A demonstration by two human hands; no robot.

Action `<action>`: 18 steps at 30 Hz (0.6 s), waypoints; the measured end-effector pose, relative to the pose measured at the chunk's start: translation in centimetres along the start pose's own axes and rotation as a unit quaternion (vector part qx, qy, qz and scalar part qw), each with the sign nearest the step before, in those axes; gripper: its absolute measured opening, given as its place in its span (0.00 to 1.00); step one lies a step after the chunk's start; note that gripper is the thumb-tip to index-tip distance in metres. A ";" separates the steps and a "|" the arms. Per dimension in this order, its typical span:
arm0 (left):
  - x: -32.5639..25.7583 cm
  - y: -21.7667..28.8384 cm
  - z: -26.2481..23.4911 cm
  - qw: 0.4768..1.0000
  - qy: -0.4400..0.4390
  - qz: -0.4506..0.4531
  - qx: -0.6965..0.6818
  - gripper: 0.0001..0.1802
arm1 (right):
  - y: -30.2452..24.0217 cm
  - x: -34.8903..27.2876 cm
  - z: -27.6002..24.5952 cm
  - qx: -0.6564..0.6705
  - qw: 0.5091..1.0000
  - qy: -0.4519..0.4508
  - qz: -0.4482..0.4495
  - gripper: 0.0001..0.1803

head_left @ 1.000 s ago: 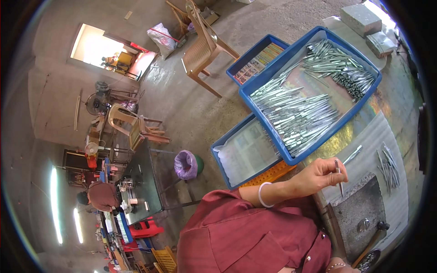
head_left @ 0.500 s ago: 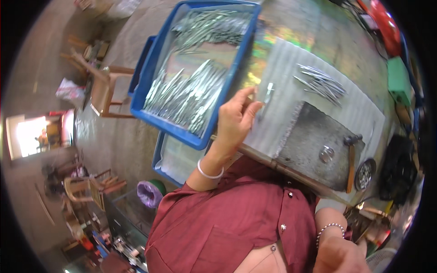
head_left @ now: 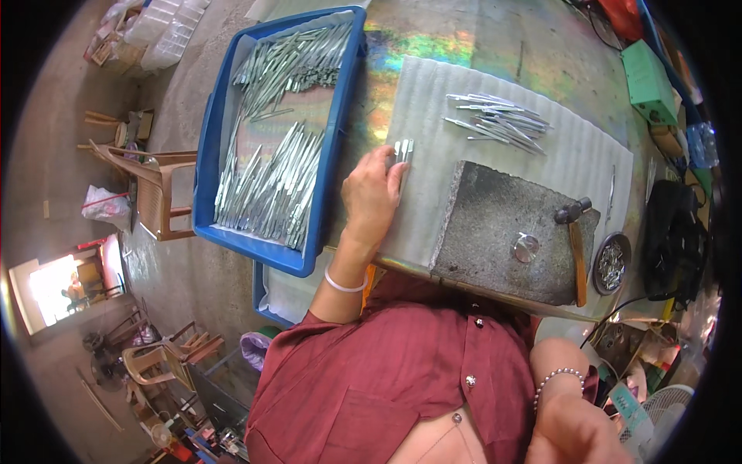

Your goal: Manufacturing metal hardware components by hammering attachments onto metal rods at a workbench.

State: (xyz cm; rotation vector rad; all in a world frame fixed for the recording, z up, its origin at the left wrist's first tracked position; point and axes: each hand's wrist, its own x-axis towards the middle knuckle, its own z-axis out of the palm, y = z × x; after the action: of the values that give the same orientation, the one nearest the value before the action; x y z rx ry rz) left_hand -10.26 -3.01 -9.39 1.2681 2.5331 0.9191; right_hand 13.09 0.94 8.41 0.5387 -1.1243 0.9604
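My left hand [head_left: 369, 193] is at the left edge of a white foam sheet [head_left: 421, 93], beside the blue tray. Its thumb and fingers close on a slim silvery metal piece, with flat-ended metal pieces [head_left: 404, 149] side by side at the fingertips. The lower part of these pieces is partly hidden by the thumb. Low at the right, in front of my body, is my right hand [head_left: 576, 429]. Its fingers are mostly cut off by the lower edge, so its grip does not show.
The blue tray [head_left: 202, 193] holds two groups of slim metal pieces. A loose pile [head_left: 502, 122] lies on the foam. A dark stone slab [head_left: 495, 224] carries a hammer [head_left: 577, 255] and a round clear disc [head_left: 525, 247]. Beside it stands a round dish [head_left: 611, 264] of small metal bits.
The whole view has shifted, moving the tray and table leftward in the picture. One metal piece lay beside my left hand before; more now lie side by side at its fingertips.
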 end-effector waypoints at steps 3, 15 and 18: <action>0.1 -0.2 -0.2 0.999 -0.001 -0.011 -0.036 0.12 | 1.0 0.4 0.6 0.003 0.993 0.080 -0.082 0.26; 7.0 3.8 2.7 0.981 0.004 0.185 -0.051 0.14 | -1.9 -3.8 -6.1 -0.340 0.867 -0.063 0.358 0.15; 8.7 2.1 4.5 0.971 -0.079 0.223 0.019 0.09 | -3.8 -4.7 -9.0 -0.402 0.780 -0.049 0.477 0.19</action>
State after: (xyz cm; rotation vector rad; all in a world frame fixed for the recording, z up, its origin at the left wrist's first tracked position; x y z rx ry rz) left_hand -12.49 6.67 -10.66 1.8875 2.1921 0.8031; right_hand 20.33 4.30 1.05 -0.7900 -1.8034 1.1510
